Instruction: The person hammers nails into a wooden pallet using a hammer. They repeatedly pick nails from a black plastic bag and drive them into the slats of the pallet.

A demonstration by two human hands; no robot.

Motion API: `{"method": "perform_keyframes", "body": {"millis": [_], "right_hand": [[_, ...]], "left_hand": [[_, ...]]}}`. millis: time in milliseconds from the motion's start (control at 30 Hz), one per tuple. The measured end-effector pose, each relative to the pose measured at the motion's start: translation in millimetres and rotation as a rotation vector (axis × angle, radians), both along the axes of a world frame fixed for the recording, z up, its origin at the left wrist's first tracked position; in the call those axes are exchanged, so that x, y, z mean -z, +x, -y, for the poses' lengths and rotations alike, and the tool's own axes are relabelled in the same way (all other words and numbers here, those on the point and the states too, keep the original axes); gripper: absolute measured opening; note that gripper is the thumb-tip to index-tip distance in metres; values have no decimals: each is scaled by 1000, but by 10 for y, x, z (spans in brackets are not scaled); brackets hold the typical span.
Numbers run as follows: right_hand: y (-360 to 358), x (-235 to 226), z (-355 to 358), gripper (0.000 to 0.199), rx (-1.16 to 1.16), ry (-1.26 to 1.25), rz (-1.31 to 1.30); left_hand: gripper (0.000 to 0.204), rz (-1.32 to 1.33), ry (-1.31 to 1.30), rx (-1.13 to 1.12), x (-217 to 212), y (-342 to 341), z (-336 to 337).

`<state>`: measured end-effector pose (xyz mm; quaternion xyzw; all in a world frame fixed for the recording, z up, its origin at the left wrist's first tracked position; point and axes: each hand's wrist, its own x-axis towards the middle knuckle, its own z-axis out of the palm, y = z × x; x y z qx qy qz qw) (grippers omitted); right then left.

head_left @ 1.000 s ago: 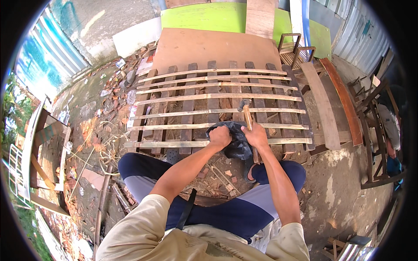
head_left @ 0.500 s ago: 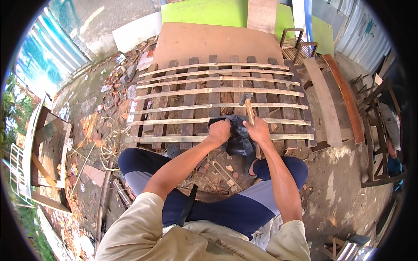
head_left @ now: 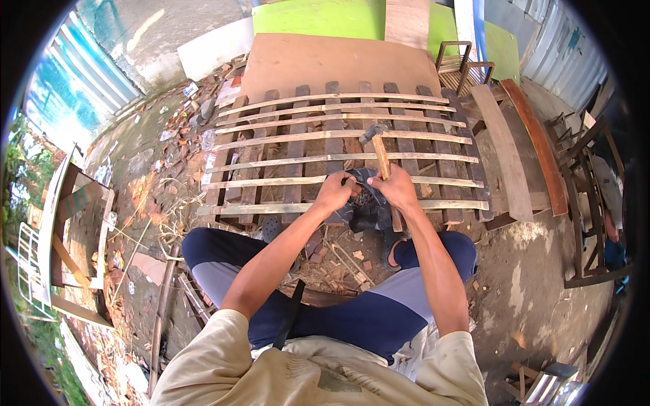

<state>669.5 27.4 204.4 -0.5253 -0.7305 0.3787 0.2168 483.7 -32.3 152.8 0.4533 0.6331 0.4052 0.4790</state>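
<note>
A black plastic bag (head_left: 365, 215) hangs with its mouth spread between my hands, over the near part of a slatted wooden frame (head_left: 296, 162). Small dark pieces, too small to name surely, show inside it. My right hand (head_left: 396, 188) is closed round the wooden handle of a hammer (head_left: 382, 157), whose head points away from me, and touches the bag's right edge. At the left side of the opening, my left hand (head_left: 336, 192) has its fingers curled inward. Whether they pinch the rim or a piece from inside is hidden.
Pale strips lie across dark beams in front of me. Beyond stands a brown board (head_left: 338, 61). Long planks (head_left: 501, 155) and a small wooden rack (head_left: 464, 68) are to the right. Rubble (head_left: 203, 111) and a wooden frame piece (head_left: 74, 230) lie left. A person (head_left: 609, 203) is at far right.
The bag's mouth has opened and its dark contents now show. My left hand has turned, its fingers now curled at the opening. Both hands and the hammer sit slightly farther forward.
</note>
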Motion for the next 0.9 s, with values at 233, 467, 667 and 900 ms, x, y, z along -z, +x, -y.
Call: {"method": "perform_keyframes", "body": {"millis": [233, 467, 667, 900], "right_hand": [[-176, -100, 91, 31, -78, 47, -161], [-554, -190, 198, 27, -125, 77, -114], [-976, 96, 26, 25, -150, -171, -450], [-1995, 135, -183, 23, -259, -161, -124]], "left_hand": [[26, 112, 16, -147, -423, -18, 207], [26, 131, 90, -243, -433, -211, 388], [28, -120, 231, -184, -251, -571, 484], [18, -547, 290, -233, -43, -1384, 349]]}}
